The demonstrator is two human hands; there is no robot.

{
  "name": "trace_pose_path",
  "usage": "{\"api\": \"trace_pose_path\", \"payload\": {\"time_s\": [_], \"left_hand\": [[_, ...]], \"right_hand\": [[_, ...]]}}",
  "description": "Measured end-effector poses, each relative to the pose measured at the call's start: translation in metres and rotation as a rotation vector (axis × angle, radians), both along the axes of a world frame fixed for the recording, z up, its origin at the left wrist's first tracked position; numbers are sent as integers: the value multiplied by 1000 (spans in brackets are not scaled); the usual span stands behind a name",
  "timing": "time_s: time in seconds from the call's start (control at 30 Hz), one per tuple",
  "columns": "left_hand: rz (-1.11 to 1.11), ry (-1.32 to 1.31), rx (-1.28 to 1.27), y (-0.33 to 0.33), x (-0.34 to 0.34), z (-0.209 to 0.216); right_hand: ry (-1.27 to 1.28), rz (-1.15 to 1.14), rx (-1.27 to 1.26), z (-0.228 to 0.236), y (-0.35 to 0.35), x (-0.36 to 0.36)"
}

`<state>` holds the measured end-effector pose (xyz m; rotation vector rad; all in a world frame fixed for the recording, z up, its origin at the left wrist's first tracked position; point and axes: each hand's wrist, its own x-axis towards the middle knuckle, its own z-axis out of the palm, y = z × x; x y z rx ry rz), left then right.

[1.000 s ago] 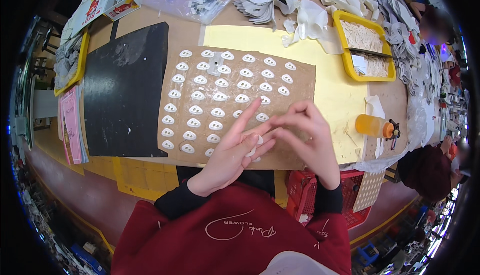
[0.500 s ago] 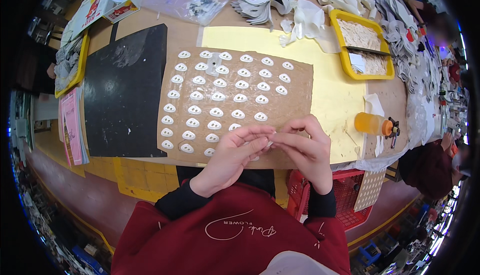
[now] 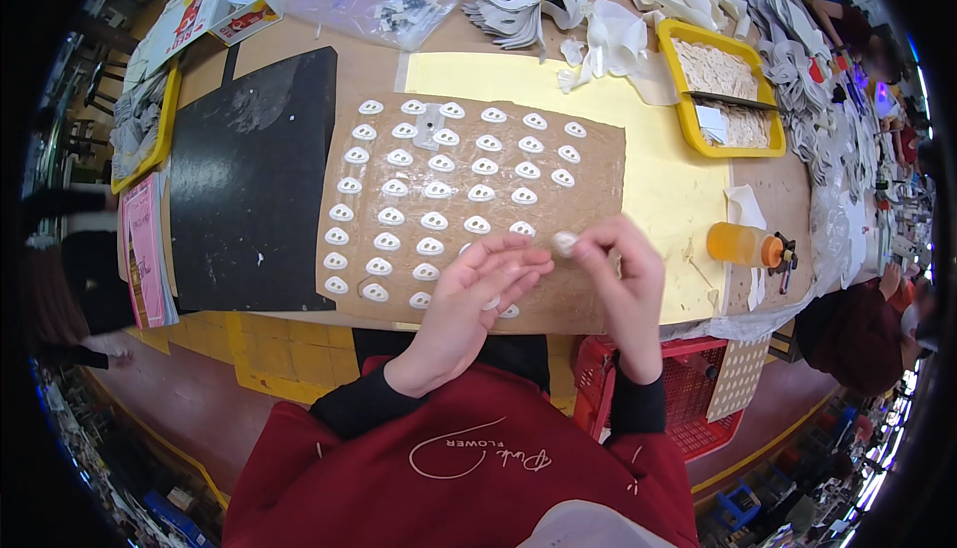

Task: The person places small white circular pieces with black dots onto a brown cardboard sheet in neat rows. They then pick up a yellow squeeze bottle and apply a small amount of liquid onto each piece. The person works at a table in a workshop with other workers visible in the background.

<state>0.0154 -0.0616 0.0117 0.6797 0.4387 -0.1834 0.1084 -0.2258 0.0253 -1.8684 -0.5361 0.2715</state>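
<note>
Above the brown board (image 3: 588, 294), my right hand (image 3: 630, 279) pinches a small white piece (image 3: 565, 243) between thumb and fingertips. My left hand (image 3: 477, 284) is beside it, palm turned up and fingers loosely curled. Another small white piece (image 3: 491, 303) shows in the left hand, mostly covered by its fingers. Small rounded-triangular white pieces (image 3: 438, 190), each with two dark holes, lie in slanting rows on the board. Near the board's far edge is a small clear plastic piece (image 3: 430, 128). Both hands hide part of the nearer rows.
A black mat (image 3: 249, 189) lies left of the board. At far right, a divided yellow tray (image 3: 695, 139) holds many whitish pieces; an orange-filled bottle (image 3: 736, 244) lies nearer. White cut-outs (image 3: 518, 10) are heaped behind. Below the table edge stands a red crate (image 3: 595, 379).
My hands have come apart. The right one has moved slightly right and up with the pinched white piece, and the left has opened somewhat. At the left, another person has come closer.
</note>
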Motion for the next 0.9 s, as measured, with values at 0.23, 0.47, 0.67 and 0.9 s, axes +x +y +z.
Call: {"api": "trace_pose_path", "payload": {"time_s": [0.23,0.47,0.67,0.9], "left_hand": [[15,-39,-159,10,-1,15],[-5,-30,-45,13,-3,10],[22,-32,-92,11,-2,7],[15,-37,-60,11,-3,5]], "right_hand": [[-194,109,-264,-23,-3,48],[-375,95,-365,-37,8,53],[-437,64,-401,-38,9,51],[-363,107,-356,-37,5,56]]}}
